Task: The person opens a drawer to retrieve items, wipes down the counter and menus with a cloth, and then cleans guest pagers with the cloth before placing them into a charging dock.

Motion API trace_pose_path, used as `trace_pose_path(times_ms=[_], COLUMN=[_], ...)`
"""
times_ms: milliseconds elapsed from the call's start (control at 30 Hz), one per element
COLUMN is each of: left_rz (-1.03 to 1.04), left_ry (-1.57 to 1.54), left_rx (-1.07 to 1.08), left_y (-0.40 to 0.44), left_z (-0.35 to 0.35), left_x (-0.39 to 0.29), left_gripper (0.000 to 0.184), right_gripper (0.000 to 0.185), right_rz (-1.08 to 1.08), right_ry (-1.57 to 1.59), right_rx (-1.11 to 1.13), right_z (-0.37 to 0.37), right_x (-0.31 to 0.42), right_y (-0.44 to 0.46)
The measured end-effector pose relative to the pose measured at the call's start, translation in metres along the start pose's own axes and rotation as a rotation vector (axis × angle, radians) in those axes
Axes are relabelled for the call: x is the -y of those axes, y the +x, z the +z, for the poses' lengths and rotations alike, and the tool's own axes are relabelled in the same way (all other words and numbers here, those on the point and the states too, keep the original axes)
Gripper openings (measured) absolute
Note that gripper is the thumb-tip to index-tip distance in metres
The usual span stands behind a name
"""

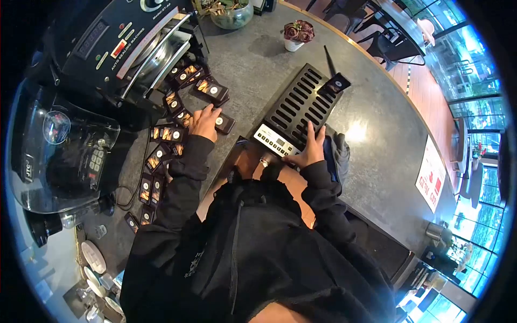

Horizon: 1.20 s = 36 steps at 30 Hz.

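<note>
Reaching out over a cluster of dark pagers, my left hand [204,124] has its fingers curled at one pager [224,123], which sticks out to its right. Part of that pager is hidden by the hand. My right hand [311,149] rests at the near right corner of a black slotted pager base [293,107], fingers spread and thumb by the white keypad panel [273,141]. One pager [337,84] stands at the base's far right, beside a black antenna [329,62]. More pagers [171,134] lie loose in rows and piles left of my left arm.
A black auto sealing machine [116,51] stands at the upper left, with a JTC blender under a clear cover [59,156] nearer me. A small flower pot [294,45] and a glass bowl [231,15] sit at the back. A printed sheet [430,175] lies on the right counter.
</note>
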State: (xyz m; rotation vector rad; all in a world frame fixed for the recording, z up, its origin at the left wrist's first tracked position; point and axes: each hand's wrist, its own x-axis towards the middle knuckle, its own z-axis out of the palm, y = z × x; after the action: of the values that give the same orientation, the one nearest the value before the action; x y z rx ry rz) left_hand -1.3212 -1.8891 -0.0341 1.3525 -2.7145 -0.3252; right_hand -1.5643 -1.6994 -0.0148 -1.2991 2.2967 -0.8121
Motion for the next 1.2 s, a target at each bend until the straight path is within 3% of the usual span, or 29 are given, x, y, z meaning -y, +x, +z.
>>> trace_pose_path(times_ms=[200, 333, 467, 500, 633, 667, 733, 767, 800, 900, 1000, 1200], left_rz=[-0.036, -0.056, -0.165, -0.196, -0.249, -0.249, -0.139, -0.091, -0.045, 0.185, 0.305, 0.295], left_ry=[-0.056, -0.073, -0.131, -0.125, -0.218, -0.293, -0.435, -0.502, -0.569, -0.648, -0.628, -0.572], left_rx=[0.035, 0.020, -0.041, -0.084, -0.144, -0.133, -0.167, -0.146, -0.124, -0.134, -0.123, -0.162], left_y=[-0.003, -0.007, -0.025, -0.032, -0.055, -0.059, -0.062, -0.062, -0.061, -0.049, -0.036, -0.018], left_z=[-0.012, -0.016, -0.019, -0.021, -0.031, -0.031, -0.031, -0.028, -0.023, -0.004, 0.035, 0.059], left_x=[-0.004, -0.004, -0.005, -0.005, -0.014, -0.017, -0.032, -0.042, -0.052, -0.089, -0.117, -0.154], left_gripper=[0.055, 0.061, 0.061, 0.061, 0.060, 0.061, 0.060, 0.060, 0.060, 0.057, 0.055, 0.053], right_gripper=[0.129, 0.116, 0.105, 0.105, 0.103, 0.089, 0.062, 0.041, 0.033, 0.038, 0.040, 0.037], right_rz=[0.012, -0.090, 0.062, -0.012, 0.022, -0.060, -0.222, -0.286, -0.298, -0.023, 0.113, -0.086], right_ry=[-0.030, -0.003, 0.051, 0.038, 0.047, 0.078, 0.136, 0.103, 0.087, -0.636, -0.607, -0.577], right_rx=[-0.041, -0.151, -0.211, -0.270, -0.264, -0.266, -0.273, -0.382, -0.422, -0.469, -0.370, -0.416], right_z=[0.011, 0.024, 0.054, 0.059, 0.073, 0.071, 0.059, 0.048, 0.024, -0.018, -0.022, -0.020], right_x=[0.008, 0.018, 0.047, 0.048, 0.049, 0.042, 0.031, 0.021, 0.019, -0.010, -0.053, -0.076], right_y=[-0.001, 0.007, 0.025, 0.031, 0.044, 0.046, 0.047, 0.044, 0.038, 0.006, -0.017, -0.039])
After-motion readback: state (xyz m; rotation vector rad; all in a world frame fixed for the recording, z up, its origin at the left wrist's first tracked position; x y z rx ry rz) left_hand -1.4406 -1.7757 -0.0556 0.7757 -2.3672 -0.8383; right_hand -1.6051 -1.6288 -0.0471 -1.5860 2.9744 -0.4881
